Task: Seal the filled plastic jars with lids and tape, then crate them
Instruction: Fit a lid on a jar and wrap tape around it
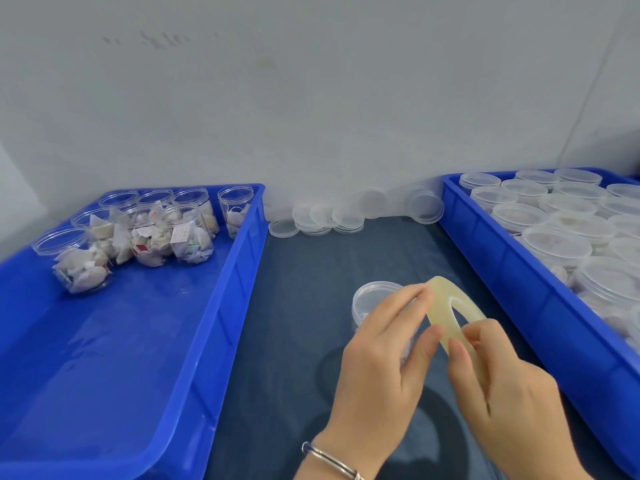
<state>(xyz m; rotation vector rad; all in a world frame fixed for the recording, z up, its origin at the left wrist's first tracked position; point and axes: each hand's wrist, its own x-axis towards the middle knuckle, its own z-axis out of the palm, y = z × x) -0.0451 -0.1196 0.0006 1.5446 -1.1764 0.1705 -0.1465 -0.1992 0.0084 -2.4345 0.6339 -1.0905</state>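
Note:
A clear plastic jar point(372, 299) with a lid on it stands on the dark table, partly hidden behind my hands. In front of it I hold a yellowish roll of clear tape point(453, 306). My right hand point(502, 386) grips the roll's lower part with thumb and fingers. My left hand point(381, 362) pinches the roll's edge between thumb and fingertips. Several open filled jars point(152, 230) stand in the left blue crate point(138, 358). The right blue crate point(512, 271) holds several lidded jars point(561, 230).
Loose clear lids point(329, 218) lie and lean along the wall at the back of the dark table point(294, 323), between the two crates. A metal bangle point(329, 460) sits on my left wrist. A pale wall stands close behind everything.

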